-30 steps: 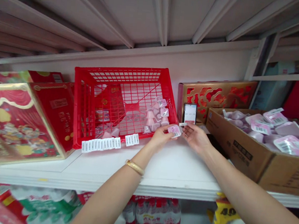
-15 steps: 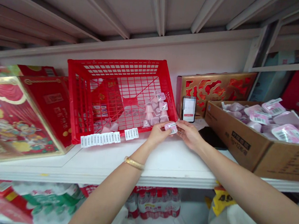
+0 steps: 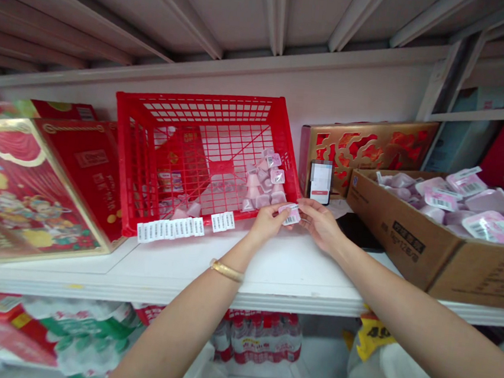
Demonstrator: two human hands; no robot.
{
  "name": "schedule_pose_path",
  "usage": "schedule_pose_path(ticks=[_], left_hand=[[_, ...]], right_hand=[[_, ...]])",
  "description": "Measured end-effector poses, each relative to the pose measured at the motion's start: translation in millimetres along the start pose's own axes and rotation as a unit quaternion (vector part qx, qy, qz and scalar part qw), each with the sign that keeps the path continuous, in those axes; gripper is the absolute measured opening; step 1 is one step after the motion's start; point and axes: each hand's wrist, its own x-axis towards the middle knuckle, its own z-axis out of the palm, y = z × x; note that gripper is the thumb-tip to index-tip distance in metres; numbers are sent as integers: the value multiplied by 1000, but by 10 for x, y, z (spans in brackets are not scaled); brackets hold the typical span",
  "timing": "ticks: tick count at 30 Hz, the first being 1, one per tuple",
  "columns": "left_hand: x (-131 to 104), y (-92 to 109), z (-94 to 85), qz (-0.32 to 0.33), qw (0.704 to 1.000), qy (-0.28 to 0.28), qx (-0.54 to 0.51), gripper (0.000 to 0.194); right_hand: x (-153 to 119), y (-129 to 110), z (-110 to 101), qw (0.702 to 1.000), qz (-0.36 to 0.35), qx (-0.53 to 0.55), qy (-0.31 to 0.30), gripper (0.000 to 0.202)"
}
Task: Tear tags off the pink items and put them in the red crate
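Note:
Between my two hands, over the near right corner of the red plastic basket [image 3: 125, 141], is a small pink jelly cup [image 3: 291, 217] with its printed lid facing me. My left hand [image 3: 269, 223] pinches it from the left, thumb on the lid. My right hand [image 3: 320, 222] is closed at the right edge, its fingertips at a narrow white label [image 3: 290, 207] along the lid's top; whether they also grip the cup is unclear. More pink jelly cups [image 3: 265, 181] are piled inside the basket's right side. White barcode stickers [image 3: 170, 231] line its front rim.
To the right, a cardboard box [image 3: 390, 238] holds many labelled jelly cups. A phone [image 3: 320, 184] leans on a gold and red gift box [image 3: 372, 141]. Red gift boxes [image 3: 80, 166] stand left on the white shelf [image 3: 226, 270]. Bottled drinks [image 3: 264, 339] sit below.
The jelly cup's lid has turned slightly more toward me. Both hands stay together in nearly the same place, and the view has shifted a little.

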Motion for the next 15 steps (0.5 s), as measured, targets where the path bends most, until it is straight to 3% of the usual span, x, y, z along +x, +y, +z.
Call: schedule_pose_path(ticks=[10,15], left_hand=[[-36,55,-20,-60,995,-26,-80,23],[-40,67,-1,-47,997,-28,-56,24]], right_hand=[[10,3,-7,1000,-13,-22,10,31],[-4,-13,4,1000,-4,-6,13,29]])
